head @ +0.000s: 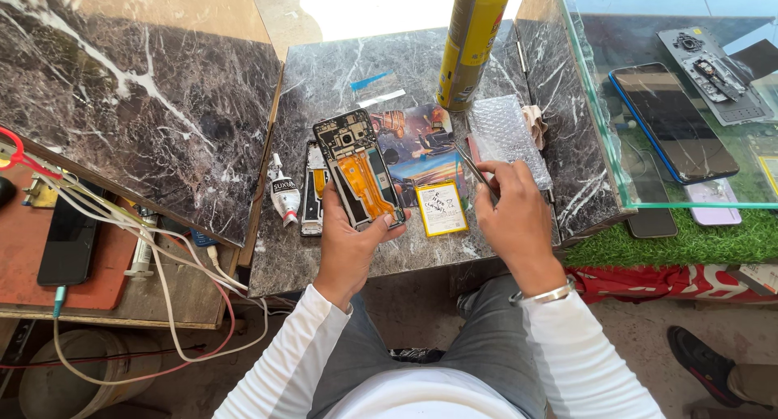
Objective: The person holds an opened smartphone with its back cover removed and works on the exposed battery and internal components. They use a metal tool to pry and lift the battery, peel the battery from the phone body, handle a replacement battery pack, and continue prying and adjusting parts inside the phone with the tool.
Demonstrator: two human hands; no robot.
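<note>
My left hand (350,245) holds an opened phone (359,169) with its back off, showing an orange flex cable and a camera module. My right hand (519,216) grips thin metal tweezers (472,165), their tips pointing up and left, a little right of the phone. On the dark marble table (324,79) between my hands lies a flat yellow-edged battery (441,207). Just left of the held phone lie a second phone frame (313,188) and a small white glue tube (284,194).
A tall yellow spray can (472,42) stands at the back beside a piece of bubble wrap (506,135) and a printed card (417,143). A glass case (689,103) at right holds phones. At left are white cables (154,257) and a black phone (69,241). A shoe (701,362) is at bottom right.
</note>
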